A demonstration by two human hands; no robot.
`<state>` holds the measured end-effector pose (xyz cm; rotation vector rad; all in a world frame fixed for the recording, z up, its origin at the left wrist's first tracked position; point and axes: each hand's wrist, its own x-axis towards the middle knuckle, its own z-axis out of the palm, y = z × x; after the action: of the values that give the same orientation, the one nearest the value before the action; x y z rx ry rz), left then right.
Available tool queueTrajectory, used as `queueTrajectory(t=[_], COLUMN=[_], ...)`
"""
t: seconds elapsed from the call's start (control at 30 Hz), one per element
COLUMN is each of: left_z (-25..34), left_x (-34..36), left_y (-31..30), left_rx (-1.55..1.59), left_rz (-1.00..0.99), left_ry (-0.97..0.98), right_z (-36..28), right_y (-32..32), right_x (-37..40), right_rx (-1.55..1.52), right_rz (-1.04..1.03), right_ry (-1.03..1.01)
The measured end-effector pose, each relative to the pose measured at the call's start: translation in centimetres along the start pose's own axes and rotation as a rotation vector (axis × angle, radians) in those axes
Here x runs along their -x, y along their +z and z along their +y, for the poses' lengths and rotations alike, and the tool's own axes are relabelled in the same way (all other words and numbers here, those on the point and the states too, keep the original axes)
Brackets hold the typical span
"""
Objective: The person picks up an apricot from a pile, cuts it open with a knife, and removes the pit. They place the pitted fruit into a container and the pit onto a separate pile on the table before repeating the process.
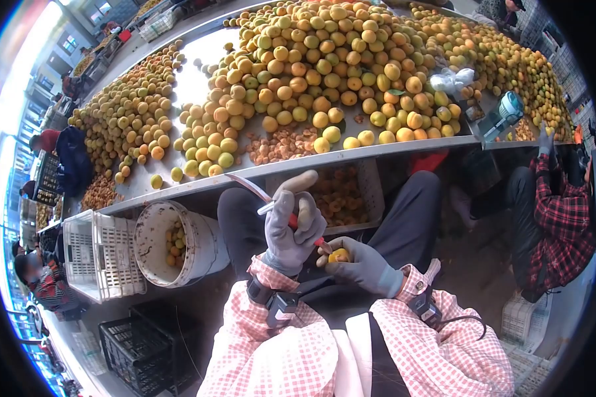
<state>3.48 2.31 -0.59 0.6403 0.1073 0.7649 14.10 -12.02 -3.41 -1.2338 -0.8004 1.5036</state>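
Bucket (208,248) of fruit (175,246), crate (372,188) of fruit

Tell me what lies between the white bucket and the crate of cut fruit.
The person's dark-trousered left leg lies between the bucket and the crate in the head view.

the gloved left hand (293,221) is raised, its fingers curled in a closed grip. the gloved right hand (364,266) sits lower, just beside it, fingers bent. both forearms (255,321) angle inward.
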Motion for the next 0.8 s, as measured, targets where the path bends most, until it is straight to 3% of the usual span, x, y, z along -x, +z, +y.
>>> queueTrajectory(t=[0.07, 0.2, 0.3, 0.37, 0.5, 0.7, 0.77, 0.8], left_z=[0.0, -0.7, -0.7, -0.7, -0.9, -2.0, -2.3, -2.4], left_x=[0.3, 0.7, 1.1, 1.1, 1.5, 2.1, 2.1, 1.9], left_y=[0.4, 0.2, 0.5, 1.0, 2.2, 2.6, 2.4, 2.1], left_rx=[0.053, 0.047, -0.061, -0.081, -0.183, -0.34, -0.313, -0.312], left_rz=[-0.057, -0.091, -0.036, 0.011, 0.097, 0.181, 0.229, 0.227], left_ry=[-0.016, -0.055, -0.057, -0.039, -0.008, -0.007, -0.002, -0.002], right_z=[-1.6, -0.7, -0.1, -0.3, -0.6, 1.4, 1.8, 1.7], right_y=[0.3, 0.5, 0.8, 1.0, 1.1, 1.1, 0.5, 0.5], right_x=[0.4, 0.5, 0.5, 0.6, 0.9, 0.4, 0.1, 0.1], right_rx=[-0.16, -0.241, -0.13, 0.077, 0.152, 0.139, 0.493, 0.495], right_rz=[-0.064, -0.032, -0.033, 0.031, 0.065, 0.101, 0.101, 0.102], right_ry=[0.22, 0.255, 0.124, -0.11, -0.012, -0.203, -0.3, -0.301])
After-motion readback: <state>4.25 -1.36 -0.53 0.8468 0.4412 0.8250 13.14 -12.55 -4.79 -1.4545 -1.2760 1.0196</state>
